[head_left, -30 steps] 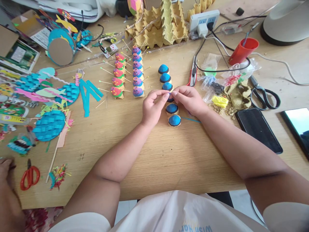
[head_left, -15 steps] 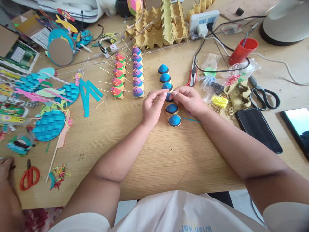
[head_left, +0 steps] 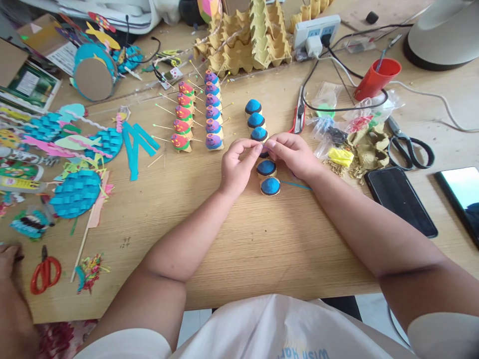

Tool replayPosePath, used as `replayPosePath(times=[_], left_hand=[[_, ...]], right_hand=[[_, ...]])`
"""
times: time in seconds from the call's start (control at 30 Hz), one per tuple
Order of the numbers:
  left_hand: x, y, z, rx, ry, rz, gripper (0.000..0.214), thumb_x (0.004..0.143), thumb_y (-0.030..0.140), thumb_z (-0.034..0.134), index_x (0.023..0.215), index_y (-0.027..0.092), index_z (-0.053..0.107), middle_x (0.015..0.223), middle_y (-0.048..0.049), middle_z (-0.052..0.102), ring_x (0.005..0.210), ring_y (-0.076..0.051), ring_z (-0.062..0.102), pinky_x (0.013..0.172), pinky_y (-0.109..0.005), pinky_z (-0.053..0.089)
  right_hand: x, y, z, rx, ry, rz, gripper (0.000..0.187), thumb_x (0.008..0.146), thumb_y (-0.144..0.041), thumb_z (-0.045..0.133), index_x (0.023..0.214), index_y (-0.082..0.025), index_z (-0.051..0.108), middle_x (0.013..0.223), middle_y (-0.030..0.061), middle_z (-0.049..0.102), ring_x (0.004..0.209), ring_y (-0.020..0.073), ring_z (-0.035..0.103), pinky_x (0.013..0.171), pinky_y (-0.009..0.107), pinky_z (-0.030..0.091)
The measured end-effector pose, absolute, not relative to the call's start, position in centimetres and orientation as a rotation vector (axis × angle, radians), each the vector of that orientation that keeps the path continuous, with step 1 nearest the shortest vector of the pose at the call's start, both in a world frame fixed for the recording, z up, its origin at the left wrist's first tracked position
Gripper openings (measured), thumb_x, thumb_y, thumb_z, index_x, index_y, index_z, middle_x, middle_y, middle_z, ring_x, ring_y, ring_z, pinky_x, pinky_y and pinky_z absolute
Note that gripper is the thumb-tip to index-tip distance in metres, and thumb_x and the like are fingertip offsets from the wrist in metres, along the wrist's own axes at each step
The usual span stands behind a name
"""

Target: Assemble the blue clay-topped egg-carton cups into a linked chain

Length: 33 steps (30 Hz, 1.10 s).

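A row of blue-topped egg-carton cups (head_left: 270, 186) with dark rims runs away from me on the wooden table. Over the middle of this row, my left hand (head_left: 239, 164) and my right hand (head_left: 294, 153) meet with fingertips pinched together. Whatever sits between the fingertips is too small to make out. A thin blue strip (head_left: 296, 185) lies by the nearest cup, below my right wrist. To the left stand two rows of decorated cups: purple-and-blue ones (head_left: 214, 141) and red-and-green ones (head_left: 181, 141) with pins sticking out.
Egg cartons (head_left: 239, 55) and a power strip (head_left: 316, 32) lie at the back. On the right are a utility knife (head_left: 298, 117), black scissors (head_left: 409, 152), a red cup (head_left: 376, 80) and a phone (head_left: 401, 202). Blue woven paper crafts (head_left: 77, 194), red-handled scissors (head_left: 45, 275) and another person's hand (head_left: 9, 259) are left.
My fingertips have shifted very slightly and still pinch together over the blue cups. The cups and other table items stay where they were.
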<state>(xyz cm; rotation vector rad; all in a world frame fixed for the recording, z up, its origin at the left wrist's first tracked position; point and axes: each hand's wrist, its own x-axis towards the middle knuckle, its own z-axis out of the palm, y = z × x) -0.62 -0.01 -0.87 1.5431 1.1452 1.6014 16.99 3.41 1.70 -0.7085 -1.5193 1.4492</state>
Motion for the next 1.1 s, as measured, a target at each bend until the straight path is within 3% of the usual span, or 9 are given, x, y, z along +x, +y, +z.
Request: replayPosePath(times=[0.43,0.63,1.1], left_hand=[[-0.7,0.0,-0.6,1.615,1.162,1.626,0.019,0.095,0.047,0.078,0.095,0.028,0.082,0.098,-0.0011,0.080,0.100,-0.016,0.074,0.099,-0.035,0.058],[-0.5,-0.5,0.2,1.580,1.133,1.615,0.027,0.101,0.050,0.069,0.097,0.028,0.084,0.099,-0.0024,0.080,0.101,-0.016,0.074,0.097,-0.033,0.059],[-0.7,-0.2,-0.5,1.632,1.134,1.595,0.024,0.096,0.052,0.076,0.101,0.029,0.080,0.104,-0.0022,0.079,0.106,-0.017,0.074,0.102,-0.036,0.058]], right_hand=[[16.8,3.2,2.1,-0.599,-1.506,1.519,0.049,0.083,-0.061,0.086,0.081,-0.015,0.069,0.067,-0.0034,0.058,0.063,0.0087,0.047,0.059,0.023,0.037],[17.0,3.2,2.0,-0.598,-1.478,1.511,0.047,0.085,-0.059,0.085,0.079,-0.016,0.068,0.066,-0.0031,0.059,0.065,0.0092,0.049,0.061,0.022,0.039],[17.1,3.3,1.9,-0.625,-1.498,1.489,0.037,0.087,-0.048,0.084,0.076,-0.017,0.066,0.065,-0.0027,0.059,0.064,0.0100,0.049,0.062,0.023,0.039]])
